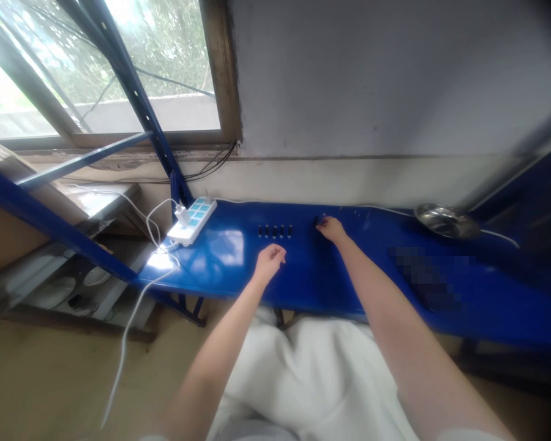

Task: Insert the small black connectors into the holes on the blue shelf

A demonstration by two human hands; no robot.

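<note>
Several small black cylindrical pieces with light ends stand in a short row on the blue table. Just in front of that row is my left hand, its fingers curled together; whether anything small is between them cannot be made out. Farther right, my right hand reaches to the tabletop with its fingertips pinched. At those fingertips is a small dark piece, partly covered by the fingers and too small to name.
A white power strip with a plugged-in cable lies at the table's left end. A shiny metal bowl is at the back right, near a blurred-out dark object. A blue metal frame rises on the left.
</note>
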